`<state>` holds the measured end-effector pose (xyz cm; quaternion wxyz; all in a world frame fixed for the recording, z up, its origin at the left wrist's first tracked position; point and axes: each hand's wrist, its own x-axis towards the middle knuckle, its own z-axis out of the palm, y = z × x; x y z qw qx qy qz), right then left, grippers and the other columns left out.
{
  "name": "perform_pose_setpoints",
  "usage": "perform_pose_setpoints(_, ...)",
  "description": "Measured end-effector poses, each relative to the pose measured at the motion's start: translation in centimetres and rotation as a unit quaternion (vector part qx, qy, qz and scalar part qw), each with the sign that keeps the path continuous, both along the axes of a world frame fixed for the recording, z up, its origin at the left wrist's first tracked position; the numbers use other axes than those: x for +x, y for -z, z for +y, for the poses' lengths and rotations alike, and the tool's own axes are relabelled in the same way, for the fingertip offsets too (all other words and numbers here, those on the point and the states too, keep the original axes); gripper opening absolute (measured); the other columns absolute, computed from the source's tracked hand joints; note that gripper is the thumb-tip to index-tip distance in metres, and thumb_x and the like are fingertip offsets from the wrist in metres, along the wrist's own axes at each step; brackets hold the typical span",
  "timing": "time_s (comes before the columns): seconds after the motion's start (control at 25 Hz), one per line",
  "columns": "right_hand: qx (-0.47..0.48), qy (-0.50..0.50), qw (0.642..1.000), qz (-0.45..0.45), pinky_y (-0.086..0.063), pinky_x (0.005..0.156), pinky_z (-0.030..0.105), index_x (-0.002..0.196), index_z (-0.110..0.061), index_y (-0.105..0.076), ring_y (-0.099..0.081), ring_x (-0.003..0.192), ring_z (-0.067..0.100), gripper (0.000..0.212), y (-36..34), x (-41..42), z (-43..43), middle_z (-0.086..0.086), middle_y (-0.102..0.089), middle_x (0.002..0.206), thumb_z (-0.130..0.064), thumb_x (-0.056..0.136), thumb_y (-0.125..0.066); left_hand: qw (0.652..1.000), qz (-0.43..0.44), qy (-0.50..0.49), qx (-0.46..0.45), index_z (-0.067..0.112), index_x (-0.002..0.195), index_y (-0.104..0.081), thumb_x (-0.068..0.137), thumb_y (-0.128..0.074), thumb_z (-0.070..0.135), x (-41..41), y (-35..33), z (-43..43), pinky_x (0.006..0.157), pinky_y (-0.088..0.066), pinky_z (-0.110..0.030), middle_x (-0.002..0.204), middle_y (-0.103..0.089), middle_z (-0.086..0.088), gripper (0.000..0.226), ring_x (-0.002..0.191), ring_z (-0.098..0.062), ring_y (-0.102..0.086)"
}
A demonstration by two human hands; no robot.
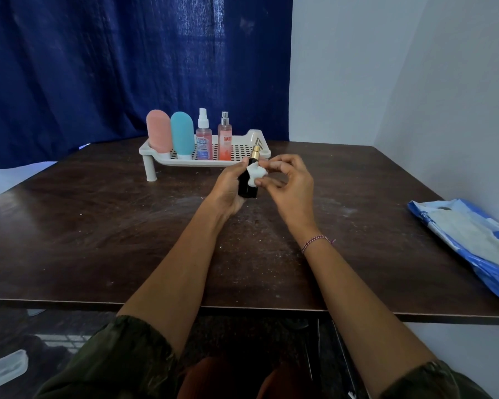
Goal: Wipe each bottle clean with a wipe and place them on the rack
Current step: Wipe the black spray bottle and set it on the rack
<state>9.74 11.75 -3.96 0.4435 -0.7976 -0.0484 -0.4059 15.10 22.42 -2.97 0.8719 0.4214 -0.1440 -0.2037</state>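
**Black bottle held and wiped in front of the rack**

Head view. A dark wooden table (98,231), dusted with pale specks, fills the middle of the frame. Behind it hangs a deep blue curtain (98,67) from nine to twelve o'clock, and a pale wall (386,67) runs from one to three o'clock. At the table's twelve o'clock stands a white perforated rack (254,139) on short legs. In a row from its left end it holds a pink bottle (158,129), a teal bottle (182,132), a white-capped spray bottle (204,139) and a silver-capped spray bottle (224,139), all upright. A blue pack of wipes (467,240) lies at the table's three o'clock edge. A clear plastic container (5,370) sits on the floor at seven o'clock.

The black bottle (247,187) is raised above the table, just in front of the rack, with its gold cap tipped toward one o'clock. The left hand (228,188) grips its body from the nine o'clock side, fingers curled round it. The right hand (288,185) pinches a crumpled white wipe (255,172) in its fingertips and presses it to the bottle's shoulder from three o'clock.
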Motion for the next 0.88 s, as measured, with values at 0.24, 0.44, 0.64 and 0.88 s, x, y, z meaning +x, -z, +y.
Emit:
perform_pose_setpoints(0.24, -0.061, 0.038, 0.997, -0.002, -0.053, 0.085, 0.027, 0.097, -0.011, -0.071, -0.059, 0.1, 0.012, 0.019, 0.02, -0.25, -0.36, -0.002, -0.065, 0.107, -0.004, 0.079, -0.07, 1.0, -0.016, 0.009, 0.0, -0.004, 0.131, -0.045, 0.102, -0.033, 0.018, 0.0, 0.13, -0.24, 0.068, -0.054, -0.022, 0.104, -0.06, -0.011, 0.038, 0.088, -0.016, -0.06)
perform_pose_setpoints(0.44, -0.161, -0.022, 0.987, 0.003, -0.052, 0.089, 0.027, 0.101, -0.004, -0.067, -0.057, 0.1, 0.01, 0.018, 0.09, -0.37, 0.1, 0.004, -0.06, 0.109, -0.001, 0.083, -0.064, 1.0, -0.001, -0.007, -0.028, 0.003, 0.109, -0.055, 0.102, -0.033, 0.02, 0.36, -0.01, 0.24, 0.054, -0.05, -0.019, 0.098, -0.059, -0.011, 0.029, 0.079, -0.015, -0.058)
perform_pose_setpoints(0.64, -0.124, 0.042, 0.991, -0.023, -0.052, 0.09, 0.029, 0.105, -0.005, -0.065, -0.056, 0.102, 0.012, 0.02, -0.09, -0.39, -0.68, 0.006, -0.057, 0.111, -0.001, 0.086, -0.061, 0.998, -0.042, 0.014, 0.035, 0.001, 0.127, -0.048, 0.101, -0.037, 0.017, -0.18, 0.25, -0.23, 0.058, -0.051, -0.019, 0.091, -0.061, -0.005, 0.033, 0.066, -0.006, -0.064)
perform_pose_setpoints(0.88, -0.188, 0.047, 0.98, -0.036, -0.04, 0.1, 0.02, 0.112, -0.004, -0.063, -0.044, 0.112, 0.011, 0.026, 0.07, -0.43, -0.22, 0.009, -0.054, 0.119, 0.001, 0.087, -0.057, 0.999, -0.043, 0.018, 0.024, 0.004, 0.12, -0.052, 0.099, -0.041, 0.012, 0.15, 0.15, -0.05, 0.069, -0.05, -0.019, 0.092, -0.061, -0.005, 0.025, 0.076, -0.009, -0.06)
